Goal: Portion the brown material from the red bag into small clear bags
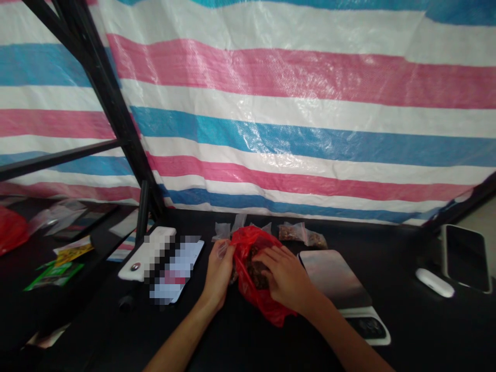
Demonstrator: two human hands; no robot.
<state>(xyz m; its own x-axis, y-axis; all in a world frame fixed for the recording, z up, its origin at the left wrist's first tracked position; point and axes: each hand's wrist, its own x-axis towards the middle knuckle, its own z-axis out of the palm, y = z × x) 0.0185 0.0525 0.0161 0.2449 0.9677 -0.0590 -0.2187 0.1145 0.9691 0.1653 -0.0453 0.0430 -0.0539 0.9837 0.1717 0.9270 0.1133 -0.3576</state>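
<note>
A red plastic bag [248, 245] lies open on the black table [271, 346], with dark brown bits showing inside. My left hand [218, 271] is at the bag's left edge, fingers curled round a small clear plastic bag [222, 249]. My right hand [284, 274] reaches into the red bag's mouth from the right, its fingertips down among the brown bits and partly hidden. Both forearms come up from the bottom of the view.
A flat kitchen scale [335, 281] sits just right of the red bag. Small clear bags [302, 233], some filled, lie behind it. A white device [145, 253] lies at left, a phone [465, 257] and a white case [434, 282] at right. A striped tarp hangs behind.
</note>
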